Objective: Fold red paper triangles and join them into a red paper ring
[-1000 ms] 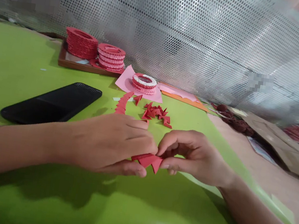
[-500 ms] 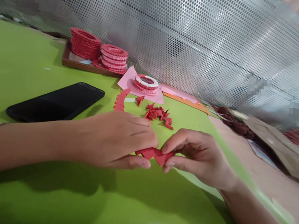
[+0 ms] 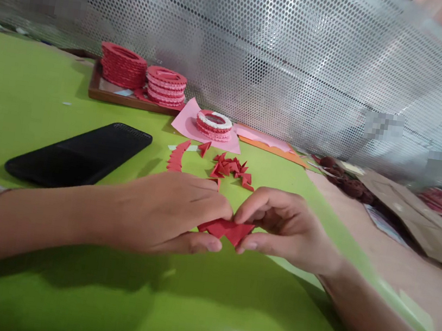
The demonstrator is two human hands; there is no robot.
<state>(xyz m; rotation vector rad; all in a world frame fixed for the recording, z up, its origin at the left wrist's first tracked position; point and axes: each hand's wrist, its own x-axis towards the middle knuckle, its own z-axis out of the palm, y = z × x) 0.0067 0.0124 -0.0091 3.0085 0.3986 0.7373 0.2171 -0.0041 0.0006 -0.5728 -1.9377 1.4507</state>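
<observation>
While left hand and right hand pinch red paper, two ring stacks occupy tray.

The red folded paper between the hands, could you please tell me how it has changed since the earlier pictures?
Since the first picture, the red folded paper has risen slightly, its right end shifting rightward. The left hand and right hand still hold it; neither let go. The loose red pieces and brown tray stayed put.
</observation>
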